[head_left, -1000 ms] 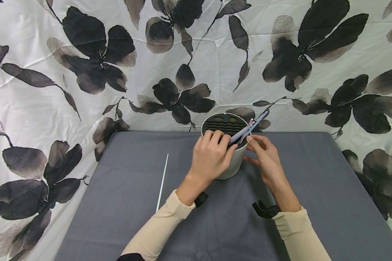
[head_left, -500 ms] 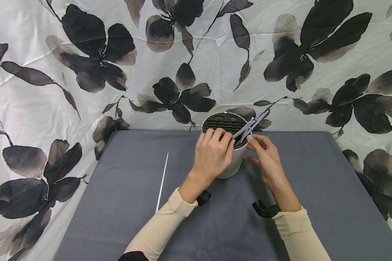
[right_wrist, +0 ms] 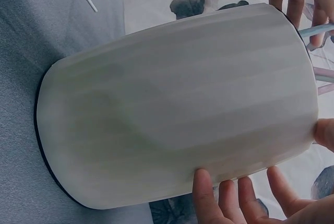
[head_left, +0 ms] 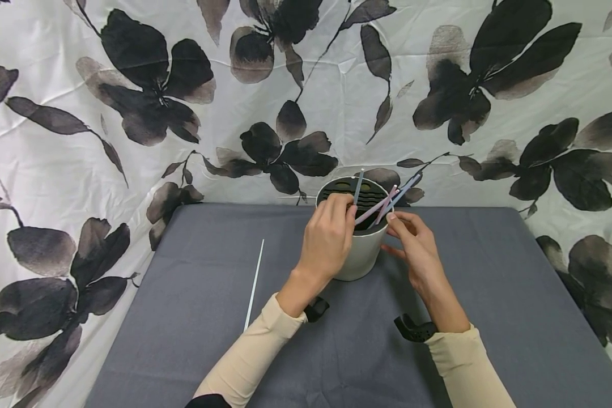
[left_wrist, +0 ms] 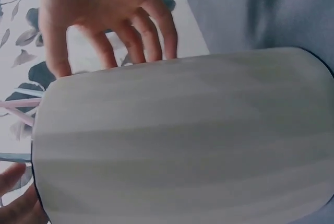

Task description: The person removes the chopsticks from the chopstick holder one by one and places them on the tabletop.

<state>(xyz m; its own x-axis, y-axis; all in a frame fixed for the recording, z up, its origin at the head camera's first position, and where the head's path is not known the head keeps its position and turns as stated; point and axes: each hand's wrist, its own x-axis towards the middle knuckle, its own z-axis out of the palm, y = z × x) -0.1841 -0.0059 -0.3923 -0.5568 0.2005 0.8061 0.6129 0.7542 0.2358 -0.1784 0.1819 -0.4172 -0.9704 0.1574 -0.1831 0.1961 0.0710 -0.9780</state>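
A pale grey, tapered round holder with a dark slotted top stands upright at the back of the table. My left hand is over the near left of its rim and pinches a blue-grey straw, which stands nearly upright; its lower end is hidden. My right hand grips the holder's right side, thumb at the rim and fingertips against the wall. Pink straws and a blue-lilac straw lean to the right out of the holder.
One thin white straw lies on the grey cloth-covered table, left of the holder and near the left sleeve. Behind the table hangs a white floral cloth.
My left hand has shifted slightly left and up, and a blue-grey straw has swung from leaning right to nearly upright in its fingers. My right hand has stayed on the holder.
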